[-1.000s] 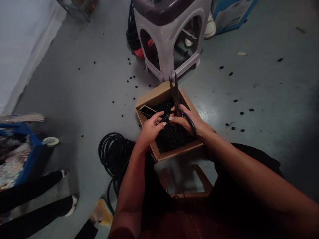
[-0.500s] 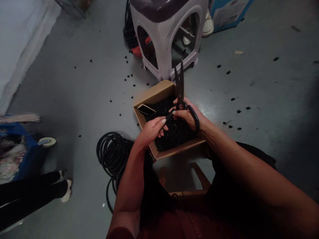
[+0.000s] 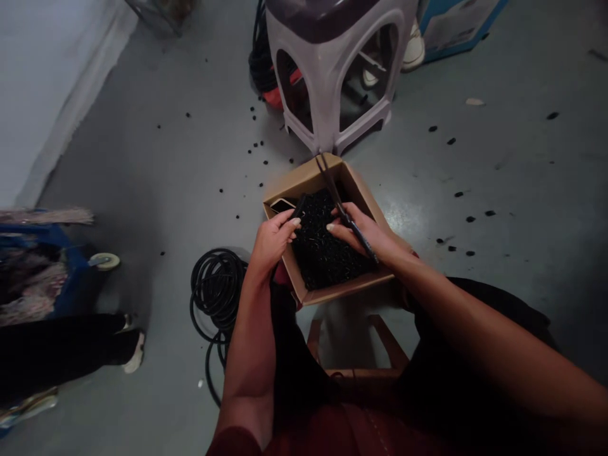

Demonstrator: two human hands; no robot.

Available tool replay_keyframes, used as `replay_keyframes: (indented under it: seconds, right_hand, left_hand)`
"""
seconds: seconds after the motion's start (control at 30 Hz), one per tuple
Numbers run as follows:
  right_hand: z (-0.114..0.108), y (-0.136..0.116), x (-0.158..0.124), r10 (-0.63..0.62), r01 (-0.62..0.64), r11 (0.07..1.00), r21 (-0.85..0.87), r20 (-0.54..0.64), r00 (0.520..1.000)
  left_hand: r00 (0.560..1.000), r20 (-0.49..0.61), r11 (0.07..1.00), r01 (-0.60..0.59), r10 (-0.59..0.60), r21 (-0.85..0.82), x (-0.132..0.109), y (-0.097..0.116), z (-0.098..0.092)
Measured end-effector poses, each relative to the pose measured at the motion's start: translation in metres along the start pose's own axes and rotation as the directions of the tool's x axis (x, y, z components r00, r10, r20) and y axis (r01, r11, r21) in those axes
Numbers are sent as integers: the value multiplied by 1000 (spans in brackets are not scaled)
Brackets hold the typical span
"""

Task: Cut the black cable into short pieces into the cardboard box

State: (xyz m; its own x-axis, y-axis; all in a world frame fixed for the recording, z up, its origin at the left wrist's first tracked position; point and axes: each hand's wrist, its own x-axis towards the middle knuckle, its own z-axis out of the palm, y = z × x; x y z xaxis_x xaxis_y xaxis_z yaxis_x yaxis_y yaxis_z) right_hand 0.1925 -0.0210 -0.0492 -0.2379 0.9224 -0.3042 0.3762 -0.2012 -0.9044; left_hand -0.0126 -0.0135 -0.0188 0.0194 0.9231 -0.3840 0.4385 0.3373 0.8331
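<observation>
My right hand [image 3: 354,231] grips black-handled scissors [image 3: 338,196], whose long narrow blades point toward the far corner of the cardboard box [image 3: 304,180]. My left hand [image 3: 273,240] sits over the box's near-left rim, shut on a short length of black cable [image 3: 298,206]. The box is filled with a heap of small black cable pieces [image 3: 327,247]. A smartphone [image 3: 282,204] lies on the heap by the left wall, partly hidden behind my left hand. The hands are apart, and the scissors do not touch the cable.
A coil of black cable [image 3: 216,291] lies left of the box. A white plastic stool [image 3: 332,76] stands just beyond it. Black pieces are scattered over the grey floor [image 3: 166,190]. A co-worker's legs [image 3: 61,342] and a blue cart [image 3: 52,266] are at left.
The scissors have tipped from upright to leaning toward the box's far corner. My left hand has drawn leftward, and its cable piece has swung from pointing at the scissors to pointing away.
</observation>
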Motion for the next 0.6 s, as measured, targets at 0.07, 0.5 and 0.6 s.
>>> replay_keyframes:
  seconds: [0.07, 0.5, 0.6]
  right_hand:
    - [3, -1, -3, -24, 26, 999, -42, 50, 998]
    - [4, -11, -10, 26, 13, 977, -215, 178, 984]
    - [6, -13, -10, 34, 16, 966, -256, 192, 981]
  left_hand:
    - [1000, -18, 999, 2, -2, -39, 1, -2, -2]
    - [996, -41, 991, -79, 75, -106, 1, -3, -1]
    - [994, -71, 994, -84, 79, -64, 3, -6, 0]
